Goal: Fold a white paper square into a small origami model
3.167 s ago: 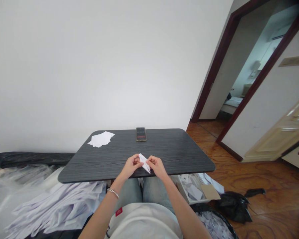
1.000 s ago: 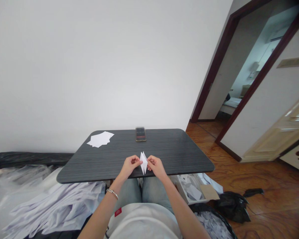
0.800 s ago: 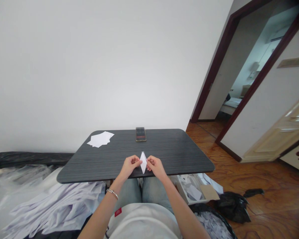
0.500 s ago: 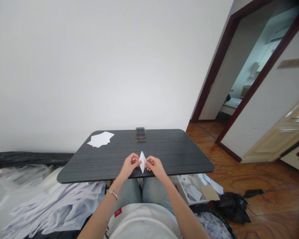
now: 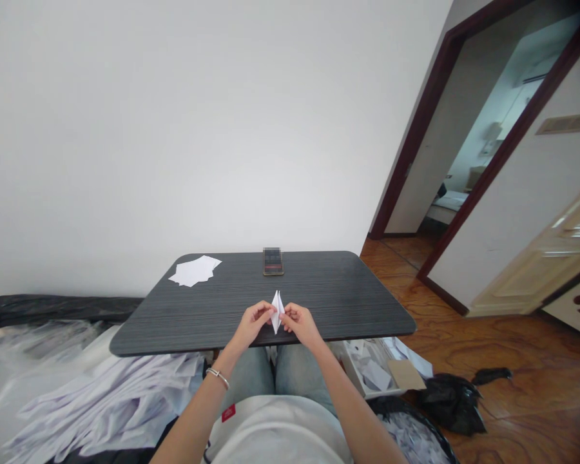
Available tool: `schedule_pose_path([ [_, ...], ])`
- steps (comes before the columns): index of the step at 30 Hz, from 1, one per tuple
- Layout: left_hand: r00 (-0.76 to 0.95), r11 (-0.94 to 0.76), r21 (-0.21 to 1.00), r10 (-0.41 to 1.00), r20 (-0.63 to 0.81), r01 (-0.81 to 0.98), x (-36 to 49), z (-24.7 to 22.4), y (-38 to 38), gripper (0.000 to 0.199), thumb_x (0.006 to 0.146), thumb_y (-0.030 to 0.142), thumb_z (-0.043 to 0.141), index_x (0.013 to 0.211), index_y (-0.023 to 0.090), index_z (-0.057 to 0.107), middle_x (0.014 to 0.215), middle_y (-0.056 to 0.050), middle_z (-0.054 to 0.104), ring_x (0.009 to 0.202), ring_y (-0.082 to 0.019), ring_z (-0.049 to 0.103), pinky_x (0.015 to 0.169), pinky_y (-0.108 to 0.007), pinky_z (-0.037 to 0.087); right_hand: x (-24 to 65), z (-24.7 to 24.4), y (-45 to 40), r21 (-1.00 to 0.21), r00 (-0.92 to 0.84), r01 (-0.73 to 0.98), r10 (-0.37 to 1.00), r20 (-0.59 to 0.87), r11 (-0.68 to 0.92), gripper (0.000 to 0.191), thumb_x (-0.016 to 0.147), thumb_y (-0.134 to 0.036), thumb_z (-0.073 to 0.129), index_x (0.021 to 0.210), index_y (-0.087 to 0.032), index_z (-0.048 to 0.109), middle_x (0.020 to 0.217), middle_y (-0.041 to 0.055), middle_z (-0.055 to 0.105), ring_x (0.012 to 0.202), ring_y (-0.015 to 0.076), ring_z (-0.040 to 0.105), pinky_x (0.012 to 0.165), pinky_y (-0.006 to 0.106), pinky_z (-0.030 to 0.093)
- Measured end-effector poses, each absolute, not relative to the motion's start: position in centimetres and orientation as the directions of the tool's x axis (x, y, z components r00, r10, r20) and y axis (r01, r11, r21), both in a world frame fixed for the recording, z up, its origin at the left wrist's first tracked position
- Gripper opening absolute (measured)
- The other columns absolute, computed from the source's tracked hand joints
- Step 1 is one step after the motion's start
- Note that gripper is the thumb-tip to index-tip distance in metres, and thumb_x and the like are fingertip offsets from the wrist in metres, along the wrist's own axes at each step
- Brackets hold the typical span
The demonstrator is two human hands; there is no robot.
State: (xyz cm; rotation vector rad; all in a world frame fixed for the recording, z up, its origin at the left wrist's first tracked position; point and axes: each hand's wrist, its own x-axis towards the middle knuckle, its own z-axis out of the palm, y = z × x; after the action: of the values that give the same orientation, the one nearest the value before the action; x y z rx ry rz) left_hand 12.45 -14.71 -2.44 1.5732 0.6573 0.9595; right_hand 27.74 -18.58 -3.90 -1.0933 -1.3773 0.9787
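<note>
White folded paper diamond (image 5: 276,312) stands upright between the left hand (image 5: 255,322) and right hand (image 5: 300,319), each pinching one side closed so its creases stay together, over the dark woodgrain tabletop (image 5: 343,290)

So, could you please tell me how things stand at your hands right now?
Left hand and right hand gripping folded white paper. Paper upright over the table. Phone and paper stack lying farther off, apart from the hands.
</note>
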Motion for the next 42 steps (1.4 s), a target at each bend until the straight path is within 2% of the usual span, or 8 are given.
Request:
schedule_pose_path([
  [7,0.524,-0.123,0.985,0.836,0.167,-0.117,12.7,-2.7,-14.6,0.024,0.064,0.029,0.067,0.076,0.015,0.052,0.063,0.002,0.056,0.058,-0.011,0.052,0.059,-0.022,0.039,27.4,-4.1,-18.5,-0.957,-0.008,0.131,0.966,0.259,0.258,0.02,0.072,-0.036,0.058,0.068,-0.018,0.052,0.054,-0.0034,0.053,0.043,0.0088,0.048,0.042,0.019,0.038],
  [14,0.489,-0.172,0.977,0.846,0.212,-0.127,12.7,-2.7,-14.5,0.02,0.069,0.031,0.061,0.072,0.014,0.051,0.062,0.003,0.053,0.057,-0.009,0.049,0.058,-0.021,0.037,27.2,-3.9,-18.8,-0.938,-0.017,0.179,0.954,0.299,0.297,0.018,0.073,-0.036,0.057,0.071,-0.019,0.052,0.054,-0.0044,0.051,0.045,0.009,0.048,0.045,0.019,0.039],
  [26,0.495,-0.184,0.977,0.842,0.215,-0.11,12.6,-2.8,-14.5,0.02,0.07,0.031,0.061,0.072,0.013,0.053,0.064,0.001,0.054,0.059,-0.01,0.05,0.059,-0.022,0.039,27.6,-4.4,-18.4,-0.955,0.008,0.126,0.963,0.27,0.267,0.017,0.078,-0.034,0.05,0.075,-0.017,0.054,0.054,-0.0032,0.052,0.045,0.0086,0.048,0.04,0.017,0.038],
  [34,0.503,-0.17,0.977,0.838,0.212,-0.128,12.5,-2.9,-14.5,0.016,0.071,0.027,0.061,0.074,0.013,0.053,0.067,0.001,0.057,0.062,-0.01,0.051,0.06,-0.021,0.039,28.1,-4.1,-18.3,-0.933,0.008,0.068,0.935,0.355,0.354,0.017,0.074,-0.032,0.055,0.068,-0.017,0.058,0.083,0.0023,0.05,0.062,0.0102,0.049,0.04,0.015,0.042],
  [42,0.482,-0.126,0.981,0.857,0.182,-0.147,12.4,-3.1,-14.4,0.017,0.069,0.026,0.062,0.074,0.013,0.053,0.069,-0.002,0.061,0.063,-0.011,0.056,0.062,-0.022,0.042,28.4,-4.6,-17.9,-0.958,-0.019,-0.067,0.96,0.28,0.278,0.019,0.07,-0.031,0.059,0.06,-0.015,0.057,0.088,0.0038,0.058,0.06,0.0098,0.05,0.043,0.017,0.042],
])
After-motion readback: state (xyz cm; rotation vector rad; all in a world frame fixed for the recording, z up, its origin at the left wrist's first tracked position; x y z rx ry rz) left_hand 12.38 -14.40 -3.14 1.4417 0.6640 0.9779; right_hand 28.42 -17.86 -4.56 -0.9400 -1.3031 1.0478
